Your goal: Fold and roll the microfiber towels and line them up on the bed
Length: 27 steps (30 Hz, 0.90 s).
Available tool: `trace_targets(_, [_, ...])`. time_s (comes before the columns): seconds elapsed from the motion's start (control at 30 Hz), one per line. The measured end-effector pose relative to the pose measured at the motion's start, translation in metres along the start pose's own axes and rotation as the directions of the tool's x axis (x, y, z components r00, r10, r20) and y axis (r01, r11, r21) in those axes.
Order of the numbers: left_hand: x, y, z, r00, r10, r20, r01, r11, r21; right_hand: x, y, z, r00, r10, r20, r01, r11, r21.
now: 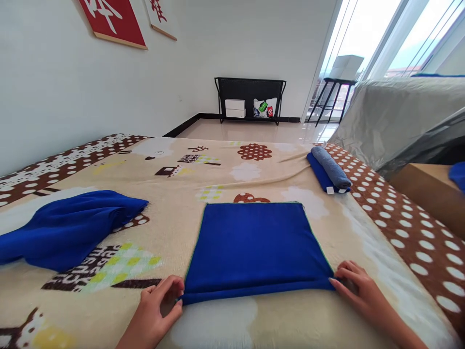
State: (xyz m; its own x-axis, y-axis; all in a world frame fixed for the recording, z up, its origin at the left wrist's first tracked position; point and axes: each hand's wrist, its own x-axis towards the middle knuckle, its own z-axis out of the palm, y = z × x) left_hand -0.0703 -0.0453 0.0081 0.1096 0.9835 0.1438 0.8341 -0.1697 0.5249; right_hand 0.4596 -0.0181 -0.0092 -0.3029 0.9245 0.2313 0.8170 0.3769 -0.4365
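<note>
A blue cloth (254,242) lies flat on the patterned blanket in front of me, its near edge folded over in a narrow strip. My left hand (158,305) pinches the near left corner of that strip between thumb and fingers. At the near right corner, my right hand (359,286) grips the other end of the fold in the same way. Green stitching runs along the cloth's far and side edges. To the left rests a loose, crumpled pile of blue cloth (80,225), apart from my hands.
On the far right of the blanket (174,218) sit a rolled grey-blue towel (330,167) and a rolled blue cloth (317,174) with white tags. Beyond are a black rack (250,89), a stool (334,92) and plastic-covered furniture (395,111). A cardboard box (428,189) stands at right.
</note>
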Motion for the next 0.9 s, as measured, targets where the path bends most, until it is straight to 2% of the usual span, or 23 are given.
trace_targets(0.07, [0.003, -0.002, 0.002, 1.000, -0.030, 0.007, 0.030, 0.999, -0.039, 0.005, 0.003, 0.003, 0.998, 0.034, -0.044, -0.036, 0.998, -0.046])
trace_targets(0.1, [0.003, -0.002, 0.004, 0.999, -0.044, -0.024, 0.043, 0.999, -0.019, 0.006, 0.004, 0.005, 0.996, 0.047, -0.081, -0.053, 0.996, -0.077])
trace_targets(0.2, [0.003, 0.010, 0.016, 0.971, -0.020, -0.237, 0.071, 0.976, 0.206, 0.007, -0.003, 0.015, 0.959, 0.027, -0.281, -0.086, 0.976, -0.199])
trace_targets(0.27, [0.004, 0.030, 0.030, 0.927, 0.094, -0.364, 0.048, 0.930, 0.363, 0.007, -0.023, 0.027, 0.918, -0.045, -0.393, -0.061, 0.966, -0.251])
trace_targets(0.37, [0.009, 0.076, 0.056, 0.883, 0.299, -0.362, -0.144, 0.907, 0.397, 0.014, -0.072, 0.051, 0.910, -0.170, -0.379, 0.098, 0.974, -0.202])
trace_targets(0.47, [0.020, 0.121, 0.081, 0.847, 0.464, -0.259, -0.402, 0.878, 0.261, 0.028, -0.120, 0.068, 0.916, -0.281, -0.286, 0.260, 0.959, -0.109])
trace_targets(0.53, [0.026, 0.136, 0.089, 0.821, 0.536, -0.197, -0.502, 0.842, 0.198, 0.034, -0.135, 0.071, 0.913, -0.342, -0.224, 0.329, 0.940, -0.095])
trace_targets(0.6, [0.026, 0.134, 0.089, 0.819, 0.557, -0.140, -0.536, 0.829, 0.162, 0.034, -0.133, 0.066, 0.913, -0.375, -0.161, 0.363, 0.926, -0.103])
trace_targets(0.67, [0.022, 0.117, 0.082, 0.839, 0.533, -0.110, -0.521, 0.845, 0.125, 0.026, -0.115, 0.057, 0.925, -0.354, -0.139, 0.340, 0.933, -0.118])
trace_targets(0.8, [0.006, 0.082, 0.065, 0.886, 0.422, -0.192, -0.403, 0.906, 0.128, 0.004, -0.077, 0.044, 0.948, -0.226, -0.226, 0.203, 0.972, -0.119])
trace_targets(0.9, [0.004, 0.091, 0.070, 0.883, 0.402, -0.242, -0.349, 0.907, 0.234, 0.005, -0.088, 0.051, 0.947, -0.167, -0.274, 0.143, 0.984, -0.104])
